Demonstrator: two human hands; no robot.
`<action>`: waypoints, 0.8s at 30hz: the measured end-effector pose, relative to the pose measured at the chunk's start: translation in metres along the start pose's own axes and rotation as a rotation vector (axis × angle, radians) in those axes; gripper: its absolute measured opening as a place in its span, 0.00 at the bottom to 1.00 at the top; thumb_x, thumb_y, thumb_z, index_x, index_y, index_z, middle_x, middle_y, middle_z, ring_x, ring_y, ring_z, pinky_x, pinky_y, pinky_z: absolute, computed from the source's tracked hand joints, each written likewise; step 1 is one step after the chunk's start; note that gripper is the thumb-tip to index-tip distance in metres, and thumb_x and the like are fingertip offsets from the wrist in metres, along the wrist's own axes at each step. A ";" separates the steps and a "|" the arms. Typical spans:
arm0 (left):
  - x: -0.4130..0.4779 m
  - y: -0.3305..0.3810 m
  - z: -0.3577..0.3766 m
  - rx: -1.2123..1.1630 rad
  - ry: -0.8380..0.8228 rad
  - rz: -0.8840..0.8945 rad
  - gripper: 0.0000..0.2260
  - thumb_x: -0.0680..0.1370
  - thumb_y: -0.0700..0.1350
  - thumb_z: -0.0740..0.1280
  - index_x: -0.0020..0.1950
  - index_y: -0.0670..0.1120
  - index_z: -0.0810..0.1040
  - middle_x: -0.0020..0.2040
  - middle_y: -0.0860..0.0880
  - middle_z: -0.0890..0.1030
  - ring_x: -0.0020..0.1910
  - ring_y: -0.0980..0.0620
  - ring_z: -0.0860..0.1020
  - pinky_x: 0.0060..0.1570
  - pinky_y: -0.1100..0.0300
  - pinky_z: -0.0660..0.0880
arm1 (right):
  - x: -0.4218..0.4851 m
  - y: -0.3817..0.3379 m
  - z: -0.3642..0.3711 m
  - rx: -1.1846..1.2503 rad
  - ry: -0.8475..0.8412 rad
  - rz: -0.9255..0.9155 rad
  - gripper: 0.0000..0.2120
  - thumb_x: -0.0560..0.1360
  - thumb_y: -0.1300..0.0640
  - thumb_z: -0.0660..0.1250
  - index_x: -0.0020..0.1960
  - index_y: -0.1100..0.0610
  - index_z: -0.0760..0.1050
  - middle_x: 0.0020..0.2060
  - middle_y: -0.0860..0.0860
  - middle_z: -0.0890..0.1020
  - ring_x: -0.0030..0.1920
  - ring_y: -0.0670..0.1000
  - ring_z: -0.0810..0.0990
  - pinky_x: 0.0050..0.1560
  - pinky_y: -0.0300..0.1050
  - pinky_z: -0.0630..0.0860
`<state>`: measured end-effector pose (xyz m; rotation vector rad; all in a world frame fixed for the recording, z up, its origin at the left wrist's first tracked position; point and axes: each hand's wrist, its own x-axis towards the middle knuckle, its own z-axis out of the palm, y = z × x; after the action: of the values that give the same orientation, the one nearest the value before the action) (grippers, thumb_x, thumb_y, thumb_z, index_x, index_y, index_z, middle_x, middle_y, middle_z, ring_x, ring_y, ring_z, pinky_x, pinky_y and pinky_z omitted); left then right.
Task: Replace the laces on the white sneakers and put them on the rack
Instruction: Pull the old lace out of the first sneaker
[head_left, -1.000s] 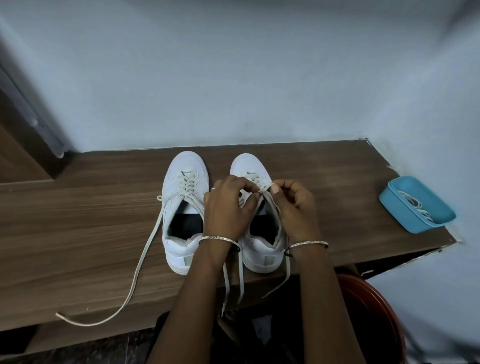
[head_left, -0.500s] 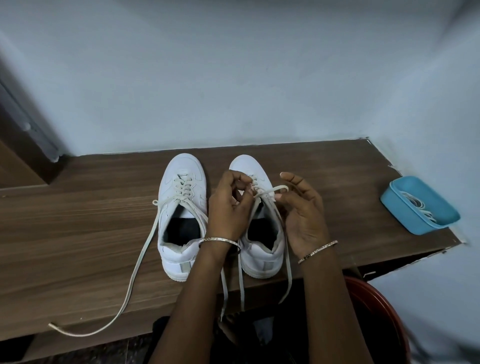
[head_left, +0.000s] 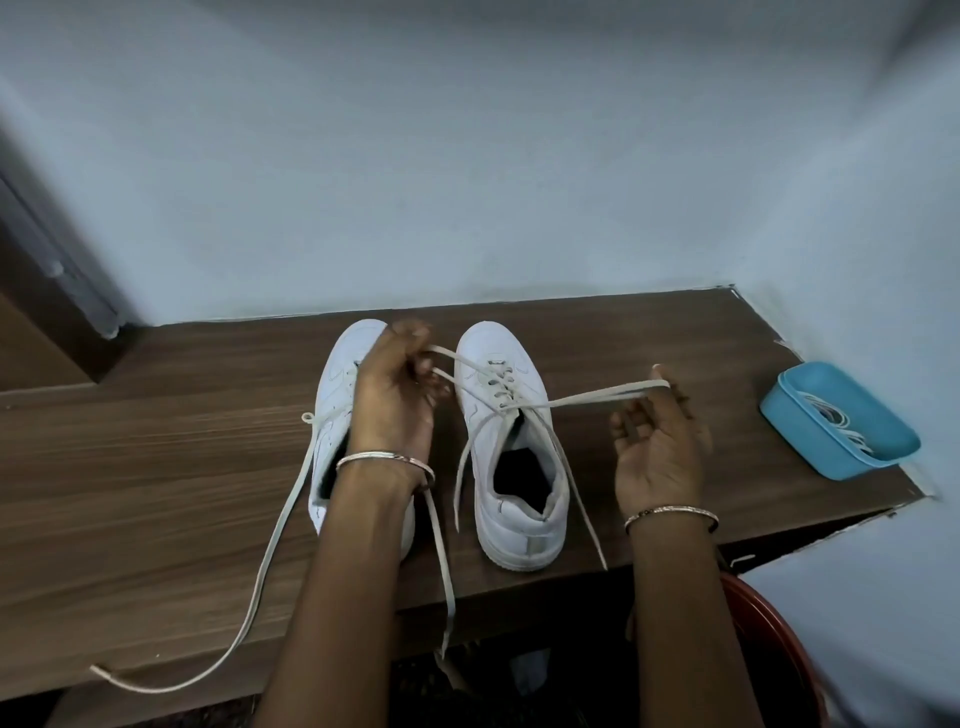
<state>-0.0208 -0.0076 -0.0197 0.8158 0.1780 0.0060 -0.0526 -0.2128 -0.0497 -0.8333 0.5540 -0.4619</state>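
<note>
I see left hand (head_left: 395, 402) and right hand (head_left: 657, 447) now pulled apart, each gripping a loop of flat off-white lace (head_left: 592, 396), cinching the bow on the white leather sneaker (head_left: 514, 499) between them.

two white sneakers stand on one wooden surface (head_left: 156, 467): the left sneaker (head_left: 335, 384) and the right sneaker (head_left: 519, 535). two laces are threaded, one per shoe: the left sneaker's lace (head_left: 284, 506) and the right sneaker's lace (head_left: 597, 397). two hands are in view, the left hand (head_left: 395, 395) and the right hand (head_left: 654, 447), and each holds one loop of the right sneaker's lace, so two loops. there are two bangles, one per wrist: the left bangle (head_left: 384, 457) and the right bangle (head_left: 670, 514). one blue tray (head_left: 800, 441) holds more laces (a tangle too bunched to count). one red round thing (head_left: 769, 649) shows partly at the lower right.
</note>
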 end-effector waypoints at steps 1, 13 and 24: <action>0.002 0.006 -0.005 -0.039 0.031 0.000 0.09 0.77 0.40 0.64 0.38 0.50 0.73 0.28 0.56 0.68 0.29 0.59 0.66 0.28 0.65 0.64 | 0.003 -0.002 -0.003 0.001 0.044 0.010 0.07 0.76 0.62 0.71 0.49 0.51 0.82 0.41 0.47 0.80 0.37 0.45 0.78 0.41 0.40 0.76; 0.020 0.056 -0.057 -0.183 0.548 0.157 0.12 0.74 0.45 0.69 0.34 0.50 0.70 0.28 0.54 0.68 0.26 0.55 0.64 0.27 0.61 0.62 | 0.028 -0.008 -0.025 -0.084 0.467 -0.078 0.15 0.77 0.69 0.61 0.57 0.54 0.77 0.47 0.55 0.81 0.37 0.48 0.81 0.36 0.37 0.78; 0.000 0.019 -0.008 1.115 0.099 0.903 0.04 0.75 0.40 0.68 0.47 0.48 0.80 0.47 0.59 0.79 0.45 0.52 0.78 0.44 0.52 0.76 | -0.014 0.000 0.015 -1.049 -0.030 -0.675 0.04 0.70 0.49 0.64 0.39 0.41 0.77 0.37 0.40 0.82 0.45 0.43 0.80 0.64 0.61 0.72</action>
<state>-0.0212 0.0114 -0.0111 1.9523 -0.1360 0.8639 -0.0539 -0.1962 -0.0371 -2.0599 0.4594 -0.7786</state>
